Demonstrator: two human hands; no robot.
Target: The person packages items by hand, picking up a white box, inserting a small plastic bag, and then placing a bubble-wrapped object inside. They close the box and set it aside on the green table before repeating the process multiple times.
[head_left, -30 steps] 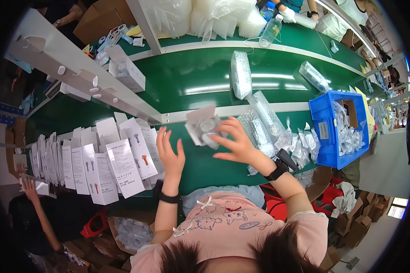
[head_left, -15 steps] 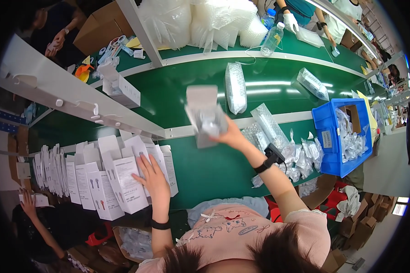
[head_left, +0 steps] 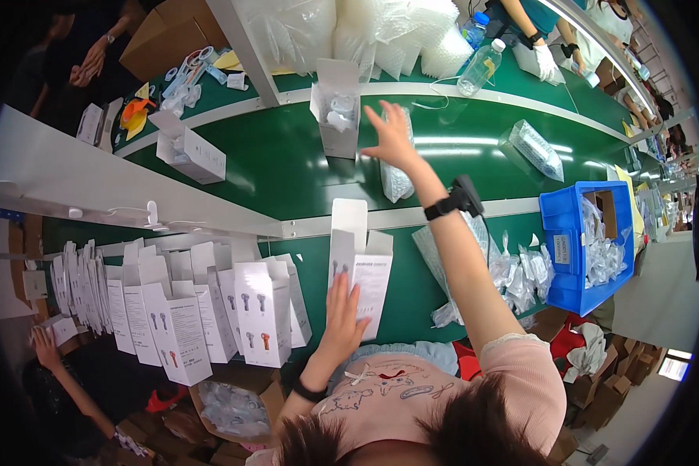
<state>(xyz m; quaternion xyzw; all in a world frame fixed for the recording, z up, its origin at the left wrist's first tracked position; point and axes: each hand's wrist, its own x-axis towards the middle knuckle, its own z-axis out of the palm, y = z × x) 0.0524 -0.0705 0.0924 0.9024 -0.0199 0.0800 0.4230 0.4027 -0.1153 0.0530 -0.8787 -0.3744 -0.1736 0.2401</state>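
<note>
My left hand (head_left: 343, 317) is around the lower left part of an open-topped white box (head_left: 373, 283), standing at the middle of the near green bench with its flap up. My right hand (head_left: 394, 138) has its fingers spread and holds nothing. It is over the far green surface, beside a bubble-wrapped package (head_left: 398, 182). Just left of its fingers stands another open white box (head_left: 339, 136), with clear plastic-bagged contents at its mouth. A row of open white boxes (head_left: 262, 314) stands to the left of my left hand.
A blue bin (head_left: 550, 264) of bagged parts is at right, with loose plastic bags (head_left: 512, 268) beside it. Another bubble-wrapped package (head_left: 537, 149) and a white box (head_left: 190, 155) lie on the far surface. A metal post (head_left: 132, 179) rises at left. Other people work nearby.
My right hand has moved away and let go of the filled white box, now on the far surface. My left hand has brought a white box from the row to the middle.
</note>
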